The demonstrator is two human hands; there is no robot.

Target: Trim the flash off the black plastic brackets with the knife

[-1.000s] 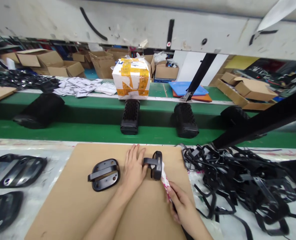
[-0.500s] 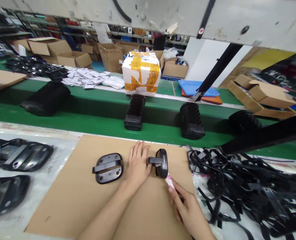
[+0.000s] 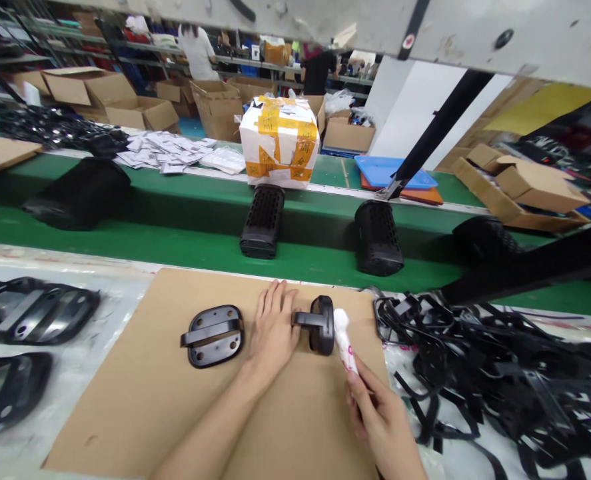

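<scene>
My left hand (image 3: pixel 274 327) lies on a brown cardboard sheet (image 3: pixel 185 420), fingers stretched out. Its thumb side is beside the strap of a black plastic part (image 3: pixel 321 327) standing on edge; whether it touches the strap I cannot tell. In my right hand (image 3: pixel 378 407) is a white-wrapped stick (image 3: pixel 345 343) with pink print and a rounded white end, held between thumb and fingers. That end is just right of the standing part. Another black plastic part (image 3: pixel 214 337) with a strap across it lies flat, left of my left hand.
Several black parts (image 3: pixel 50 313) lie at the left. A tangled heap of black straps and parts (image 3: pixel 495 393) covers the right side. Black mesh cylinders (image 3: pixel 262 223) rest on the green surface (image 3: pixel 200 247) beyond. A taped white box (image 3: pixel 280 143) stands behind; a black post (image 3: pixel 435 133) slants at the right.
My right hand has shifted slightly right and down. The stick's rounded end, earlier hidden at the standing black part, now shows to its right. My left hand stays in place on the cardboard.
</scene>
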